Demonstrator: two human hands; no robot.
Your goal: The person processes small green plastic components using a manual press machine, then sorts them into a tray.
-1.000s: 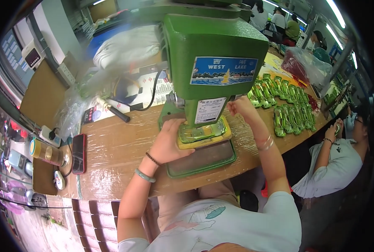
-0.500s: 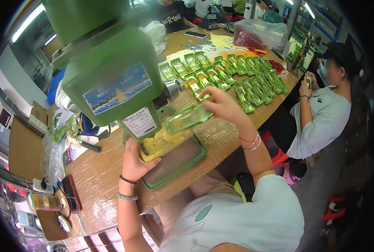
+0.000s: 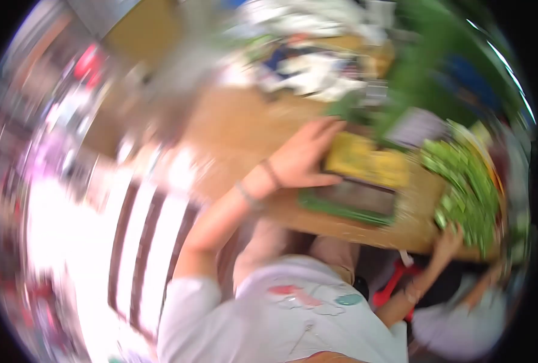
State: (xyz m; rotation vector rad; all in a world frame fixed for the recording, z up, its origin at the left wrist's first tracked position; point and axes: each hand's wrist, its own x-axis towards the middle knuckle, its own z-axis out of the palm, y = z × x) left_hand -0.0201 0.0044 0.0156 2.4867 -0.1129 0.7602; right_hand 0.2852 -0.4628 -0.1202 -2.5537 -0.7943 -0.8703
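Observation:
The whole view is smeared by motion. My left hand point(image 3: 299, 154) lies against the left end of a yellow block point(image 3: 369, 160), its thumb along the near side and its fingers at the far side. Under the block is a dark plate or tray with a green rim point(image 3: 347, 210). My right hand point(image 3: 449, 242) is stretched far to the right, at the near edge of a spread of green plastic pieces point(image 3: 462, 181). Blur hides its fingers and whether it holds one. A large green bench machine point(image 3: 423, 78) stands just beyond the block.
Beyond the brown table point(image 3: 239, 133) edge, a person in a pale shirt point(image 3: 462, 327) sits at the lower right, near a red stool point(image 3: 393, 284). White bags and blurred clutter point(image 3: 323, 69) lie at the back of the table.
The view has swung to the left and blurred. My right hand has left the machine, where it was by a green piece, and reached right to the green pieces. My left hand stays at the block.

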